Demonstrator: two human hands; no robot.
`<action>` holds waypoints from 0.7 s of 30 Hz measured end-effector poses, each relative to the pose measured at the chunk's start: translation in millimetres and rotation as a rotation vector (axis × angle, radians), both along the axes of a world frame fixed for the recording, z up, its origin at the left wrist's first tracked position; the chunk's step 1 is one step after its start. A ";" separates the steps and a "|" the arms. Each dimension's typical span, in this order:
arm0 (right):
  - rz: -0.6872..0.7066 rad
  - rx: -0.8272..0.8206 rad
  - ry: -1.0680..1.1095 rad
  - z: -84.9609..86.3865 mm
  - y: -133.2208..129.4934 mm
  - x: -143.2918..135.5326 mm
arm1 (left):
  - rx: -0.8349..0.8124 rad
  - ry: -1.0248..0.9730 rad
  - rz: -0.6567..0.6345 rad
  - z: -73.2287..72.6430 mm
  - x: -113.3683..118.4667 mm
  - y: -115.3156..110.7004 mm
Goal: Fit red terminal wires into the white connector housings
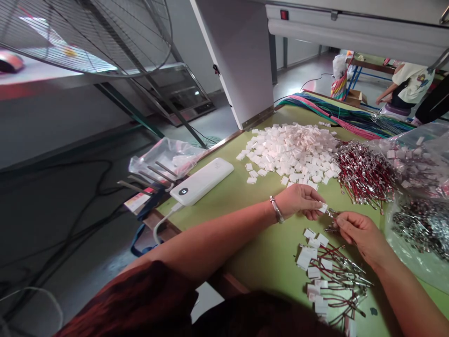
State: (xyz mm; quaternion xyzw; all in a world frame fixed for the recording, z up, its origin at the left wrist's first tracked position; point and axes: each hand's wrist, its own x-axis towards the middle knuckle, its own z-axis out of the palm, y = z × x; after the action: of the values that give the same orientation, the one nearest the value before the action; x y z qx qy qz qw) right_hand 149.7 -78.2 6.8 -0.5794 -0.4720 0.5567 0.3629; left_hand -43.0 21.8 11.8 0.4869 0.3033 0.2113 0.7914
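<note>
My left hand (304, 200), with a metal bracelet at the wrist, pinches a small white connector (323, 208). Close to its right, my right hand (354, 228) has thumb and finger pressed on a short dark red wire with metal ends, whose tip points at the connector. Whether the tip is inside the connector cannot be made out. Below both hands lie several white connectors with red wires (326, 267) attached. Beyond my left hand is a large pile of loose white connectors (291, 147). A heap of red wires with metal terminals (366, 171) sits to its right.
On the green table (245, 252) a white power bank (203, 181) with a cable lies at the left edge. Clear plastic bags (421, 220) of parts stand at the right. Long coloured wires (343, 117) cross the back. A fan (87, 32) is upper left; a person sits far back right.
</note>
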 end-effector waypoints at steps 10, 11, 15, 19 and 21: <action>0.075 0.239 -0.380 6.3 -4.5 -3.2 | -0.082 0.047 -0.033 -1.1 -0.5 2.3; 0.077 0.242 -0.384 7.0 -4.4 -3.6 | -0.077 0.048 -0.040 -1.2 -0.6 2.3; 0.099 0.302 -0.416 9.1 -5.2 -4.3 | -0.086 0.047 -0.053 -1.4 -1.3 2.9; 0.068 0.392 -0.480 10.3 -7.1 -5.5 | -0.116 0.056 -0.052 0.0 -2.6 4.6; 0.057 0.430 -0.502 10.6 -7.6 -6.1 | -0.130 0.056 -0.053 0.7 -2.9 4.8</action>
State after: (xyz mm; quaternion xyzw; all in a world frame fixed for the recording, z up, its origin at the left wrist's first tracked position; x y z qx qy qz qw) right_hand 143.6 -85.8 17.4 -0.5949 -0.6696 0.2941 0.3335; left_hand -45.9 26.6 12.5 0.4481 0.3256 0.1563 0.8178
